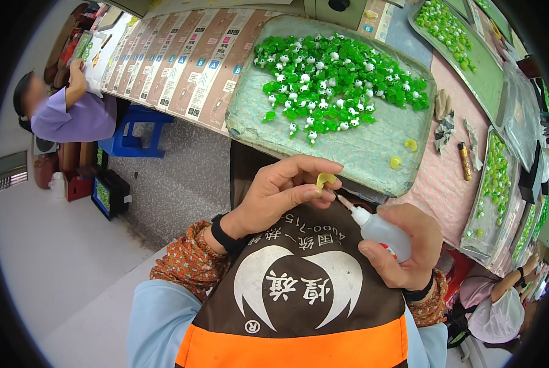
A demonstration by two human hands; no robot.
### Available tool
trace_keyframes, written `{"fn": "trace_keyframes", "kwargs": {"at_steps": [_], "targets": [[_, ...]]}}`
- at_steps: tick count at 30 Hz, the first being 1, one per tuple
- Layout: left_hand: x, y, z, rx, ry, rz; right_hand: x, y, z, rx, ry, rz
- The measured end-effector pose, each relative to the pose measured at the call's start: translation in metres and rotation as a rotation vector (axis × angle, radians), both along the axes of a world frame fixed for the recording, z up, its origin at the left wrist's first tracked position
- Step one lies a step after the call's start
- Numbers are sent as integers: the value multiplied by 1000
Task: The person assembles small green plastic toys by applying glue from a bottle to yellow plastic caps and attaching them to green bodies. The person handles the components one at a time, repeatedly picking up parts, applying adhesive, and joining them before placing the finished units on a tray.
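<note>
Between the thumb and fingers of my left hand is a small yellow curved piece, held just short of the large tray. My right hand grips a white squeeze bottle with a thin nozzle. The nozzle tip points up and left, close beneath the yellow piece; whether they touch I cannot tell. Ahead lies a lined tray with a heap of green pieces bearing little white heads with dark spots. Two loose yellow pieces rest at the tray's right side.
Right of the tray, a marker-like tube and crumpled scraps lie on pink sheeting. Further trays of green pieces stand beyond. Printed cardboard covers the table's left. A blue stool and a person in purple are at far left.
</note>
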State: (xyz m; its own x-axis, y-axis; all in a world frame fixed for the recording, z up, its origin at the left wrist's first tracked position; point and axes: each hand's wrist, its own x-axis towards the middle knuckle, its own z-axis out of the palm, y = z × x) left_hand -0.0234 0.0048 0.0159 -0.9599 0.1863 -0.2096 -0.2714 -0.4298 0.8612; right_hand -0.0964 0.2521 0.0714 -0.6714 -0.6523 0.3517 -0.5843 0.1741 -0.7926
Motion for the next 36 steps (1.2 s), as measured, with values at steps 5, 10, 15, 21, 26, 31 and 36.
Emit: {"fn": "trace_keyframes", "kwargs": {"at_steps": [5,10,15,21,26,31,36], "targets": [[1,0,-1,-7,7,-9,4,1,-9,-13,-4,6],[2,-1,-2,-20,19,-18,4,-1,-10,-14,-4,33],[3,-1,-3,-28,26,-25,4,-1,-9,3,-28,68],[4,0,-5,-12,28,-35,5,-6,-15,-32,30,32],[4,1,-3,-15,7,-55,5,-6,-14,-4,14,35],[4,2,0,21,-44,-56,4,-6,-14,4,38,28],[3,3,-1,54,-67,-61,4,-8,-16,-9,42,23]]}}
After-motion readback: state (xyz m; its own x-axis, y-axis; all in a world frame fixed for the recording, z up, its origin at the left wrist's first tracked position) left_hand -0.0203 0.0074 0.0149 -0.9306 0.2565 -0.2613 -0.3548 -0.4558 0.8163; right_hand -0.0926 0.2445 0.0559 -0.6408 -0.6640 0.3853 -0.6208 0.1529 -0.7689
